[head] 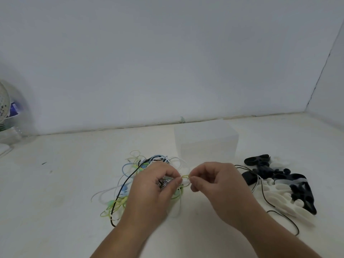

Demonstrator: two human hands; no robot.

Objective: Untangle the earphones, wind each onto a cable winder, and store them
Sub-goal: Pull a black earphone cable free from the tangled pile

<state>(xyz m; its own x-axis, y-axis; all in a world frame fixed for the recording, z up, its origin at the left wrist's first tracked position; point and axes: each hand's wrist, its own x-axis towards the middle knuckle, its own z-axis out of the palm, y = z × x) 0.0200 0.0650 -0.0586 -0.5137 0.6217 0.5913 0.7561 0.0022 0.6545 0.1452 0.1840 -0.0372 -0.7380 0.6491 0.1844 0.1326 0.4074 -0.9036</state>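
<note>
Pinching one yellow-green loop [185,176] between them, the left hand [154,185] and right hand [214,181] sit over the tangle [128,175] on the table [55,183], winders [283,185] piled at three o'clock, clear box [206,142] at twelve.

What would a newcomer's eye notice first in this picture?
First, the centre: the left hand and the right hand both pinch a loop of yellow-green earphone cable. Under and left of them lies the colourful earphone tangle; at the right lies a pile of black and white cable winders.
</note>
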